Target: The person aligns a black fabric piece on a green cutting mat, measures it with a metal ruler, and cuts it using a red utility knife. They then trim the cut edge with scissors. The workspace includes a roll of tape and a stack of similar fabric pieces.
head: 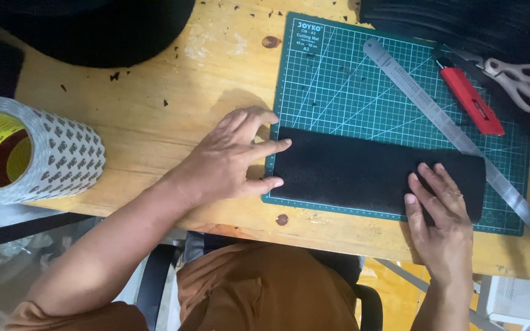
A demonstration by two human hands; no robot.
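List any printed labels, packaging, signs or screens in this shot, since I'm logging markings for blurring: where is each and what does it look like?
Cutting mat: right half of the wooden table, rectangular, dark green with a pale grid and a white printed block at its top left corner.
Tape roll: left edge, wide white cylinder with a repeating grey printed pattern and a yellow inside.
Steel ruler: diagonal across the mat, fine printed scale.
No signs or screens.

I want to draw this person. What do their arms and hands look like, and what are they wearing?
Both arms are bare from the elbow down. The left hand and right hand wear no gloves, and no watch or bracelet shows. The right hand may have a thin ring, too small to be sure. Rust-orange sleeves sit at the upper arms, matching the orange clothing.
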